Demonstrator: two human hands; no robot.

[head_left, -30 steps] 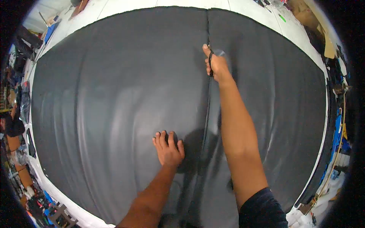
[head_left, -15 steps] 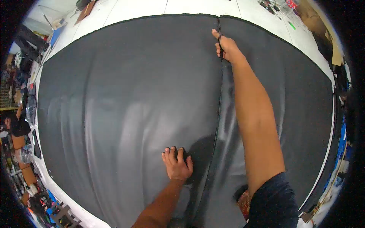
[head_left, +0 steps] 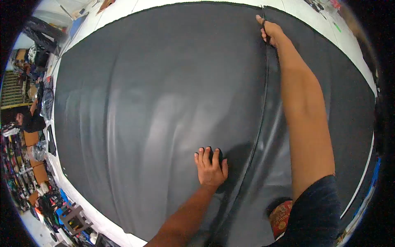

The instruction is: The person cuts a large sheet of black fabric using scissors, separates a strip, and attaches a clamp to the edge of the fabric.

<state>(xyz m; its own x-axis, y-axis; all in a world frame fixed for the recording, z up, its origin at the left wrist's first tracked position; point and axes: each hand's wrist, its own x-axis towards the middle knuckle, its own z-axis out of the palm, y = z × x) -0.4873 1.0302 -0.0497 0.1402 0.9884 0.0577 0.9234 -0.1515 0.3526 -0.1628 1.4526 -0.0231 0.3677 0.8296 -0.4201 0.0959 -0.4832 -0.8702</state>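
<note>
A large black sheet, smooth like leatherette, spreads across the view with soft creases. A long cut divides it from near me to close to its far edge. My right hand is wrapped round the dark handles of a pair of scissors at the far end of this cut; the blades are mostly hidden. My left hand lies flat on the sheet, fingers spread, left of the cut and nearer to me.
White table surface shows around the sheet. Small tools and a green item lie at the far right. Boxes and a grey stool-like object stand at left, near another person.
The view has shifted, so the sheet and both hands appear farther right and higher. My right hand with the scissors sits slightly closer to the far edge. My left hand stays flat.
</note>
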